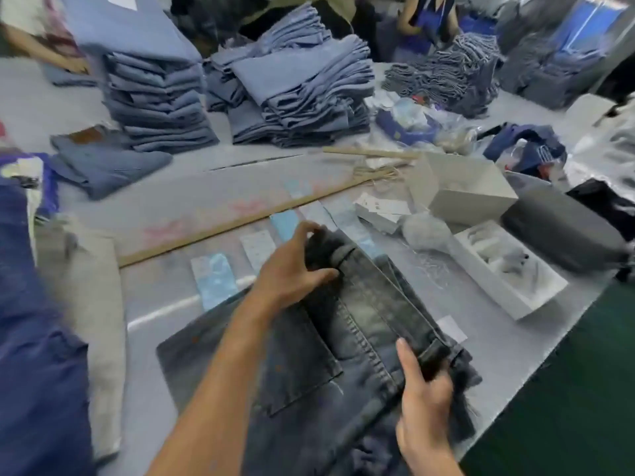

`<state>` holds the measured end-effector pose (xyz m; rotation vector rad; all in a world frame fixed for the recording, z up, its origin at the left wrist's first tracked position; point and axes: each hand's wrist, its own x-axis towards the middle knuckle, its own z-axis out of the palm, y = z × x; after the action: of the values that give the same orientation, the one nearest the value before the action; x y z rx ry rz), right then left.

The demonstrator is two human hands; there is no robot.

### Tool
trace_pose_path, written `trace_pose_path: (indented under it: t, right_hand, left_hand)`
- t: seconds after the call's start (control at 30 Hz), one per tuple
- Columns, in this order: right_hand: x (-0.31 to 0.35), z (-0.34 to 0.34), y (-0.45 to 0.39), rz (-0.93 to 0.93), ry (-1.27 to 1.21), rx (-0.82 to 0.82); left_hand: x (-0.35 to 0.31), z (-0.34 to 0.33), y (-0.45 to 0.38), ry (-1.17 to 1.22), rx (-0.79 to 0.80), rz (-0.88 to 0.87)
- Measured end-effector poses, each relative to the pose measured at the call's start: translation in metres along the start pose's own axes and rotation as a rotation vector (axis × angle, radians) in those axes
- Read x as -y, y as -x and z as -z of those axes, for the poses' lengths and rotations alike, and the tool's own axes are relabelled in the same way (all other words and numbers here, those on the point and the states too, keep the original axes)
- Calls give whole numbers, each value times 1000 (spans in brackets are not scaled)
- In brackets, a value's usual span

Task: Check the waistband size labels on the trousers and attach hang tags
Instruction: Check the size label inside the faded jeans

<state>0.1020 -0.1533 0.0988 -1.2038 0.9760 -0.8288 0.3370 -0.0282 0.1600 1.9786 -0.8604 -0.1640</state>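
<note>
While hands (292,266) grip trousers (360,304), boxes (481,190) beside

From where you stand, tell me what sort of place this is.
Probably a garment factory's finishing area: tall stacks of folded blue denim trousers, white paper hang tags beside open white cardboard boxes, and other workers sorting clothes.

We find bare table (165,324) only to the left of the dark jeans (343,331), between them and a grey cloth (86,290). Ahead, blue cards (214,281) lie in a row before a long wooden strip (240,219) that crosses the surface. To the right, two open white boxes (494,269) and a tag stack (381,209) crowd the edge. Behind them, tall denim piles (161,97) wall off the far side.
</note>
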Motion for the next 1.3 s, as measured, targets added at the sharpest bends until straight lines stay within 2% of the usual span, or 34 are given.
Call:
trace_pose_path:
  t: [0.07, 0.1, 0.13, 0.2, 0.3, 0.33, 0.37, 0.43, 0.47, 0.57, 0.67, 0.73, 0.8, 0.9, 0.97, 1.0, 1.1, 1.13, 1.2, 1.27, 1.3]
  right_hand:
    - [-13, 22, -23, -209, 87, -110]
    - [-11, 29, -31, -316, 116, -160]
    - [-10, 36, -41, -350, 175, -144]
    - [-11, 42, -55, -389, 184, -95]
    - [3, 41, -57, -393, 139, -18]
    - [6, 46, -60, -395, 137, 18]
    - [11, 50, -62, -411, 144, 38]
    - [17, 61, -68, -449, 191, 134]
    - [21, 66, -75, -474, 223, 187]
    - [39, 64, -100, -535, 387, 365]
    - [57, 43, -123, -351, 726, 571]
    - [65, 31, -131, -245, 801, 704]
    - [71, 29, -136, -172, 826, 784]
    - [81, 52, -142, -125, 831, 753]
    - [84, 76, -142, -162, 856, 705]
    - [86, 88, -139, -188, 951, 708]
    - [87, 107, -138, -120, 1504, 736]
    - [89, 105, -138, -2, 1565, 693]
    - [98, 94, -137, 410, 1433, 534]
    - [101, 76, -131, 798, 1172, 420]
    - [99, 64, -126, 898, 1090, 436]
  left_hand:
    - [10, -89, 8, -165, 307, 176]
    - [24, -121, 25, -300, 421, 255]
    - [35, -140, 44, -368, 460, 331]
    - [52, -154, 74, -419, 299, 366]
    - [62, -139, 101, -491, -89, 304]
    - [71, -129, 114, -542, -200, 359]
    - [79, -118, 129, -574, -259, 495]
    - [88, -102, 159, -523, -293, 828]
    - [92, -100, 167, -504, -293, 916]
    - [94, -102, 164, -468, -222, 963]
    - [93, -100, 151, -429, -294, 815]
    - [82, -98, 148, -310, -380, 717]
    - [66, -95, 151, -158, -427, 728]
    - [43, -97, 173, -45, -602, 759]
    - [32, -108, 197, 4, -674, 849]
    - [28, -117, 210, 2, -652, 922]
    - [18, -142, 235, -26, -473, 1028]
    - [16, -145, 236, -69, -461, 1021]
    - [14, -147, 231, -317, -552, 918]
    - [-2, -149, 211, -562, -646, 631]
    - [-13, -155, 196, -643, -635, 436]
